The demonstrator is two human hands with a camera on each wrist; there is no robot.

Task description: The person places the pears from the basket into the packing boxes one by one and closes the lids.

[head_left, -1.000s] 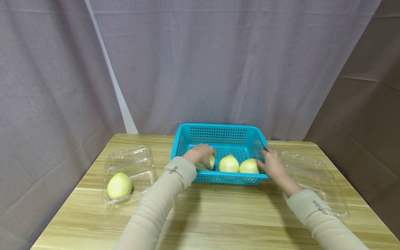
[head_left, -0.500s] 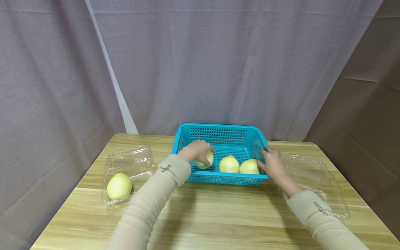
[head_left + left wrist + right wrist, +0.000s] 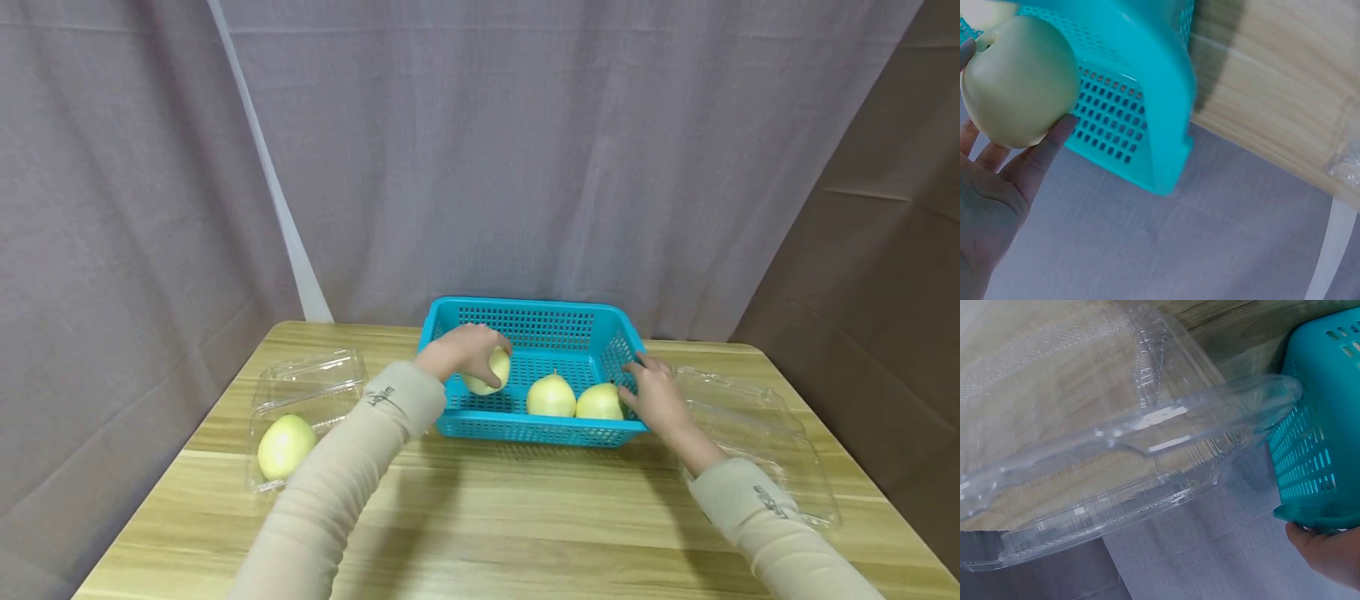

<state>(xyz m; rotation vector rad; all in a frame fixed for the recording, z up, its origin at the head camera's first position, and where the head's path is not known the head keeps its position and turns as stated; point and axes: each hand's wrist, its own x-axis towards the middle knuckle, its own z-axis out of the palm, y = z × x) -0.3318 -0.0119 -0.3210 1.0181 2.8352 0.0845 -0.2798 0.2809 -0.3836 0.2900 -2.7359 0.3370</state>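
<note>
My left hand [image 3: 468,348] holds a pale yellow-green pear [image 3: 498,369] over the left part of a blue plastic basket [image 3: 525,428]. In the left wrist view, thumb and fingers wrap the sides of this pear [image 3: 1022,81], close beside the basket's end wall [image 3: 1110,119]. Two more pears, one in the middle [image 3: 551,396] and one at the right [image 3: 597,402], rest along the basket's front side. My right hand [image 3: 656,396] grips the right rim, its fingers bent over the edge and its thumb close to the right-hand pear.
An open clear plastic clamshell box [image 3: 322,404] lies left on the wooden table [image 3: 495,517], with another pear [image 3: 286,447] in it. A second clear clamshell [image 3: 772,433] stands right of the basket, beside my right forearm. Grey curtains [image 3: 525,150] hang behind.
My left hand has lifted its pear from the basket's front left, up and slightly leftward. The right hand stays at the right rim.
</note>
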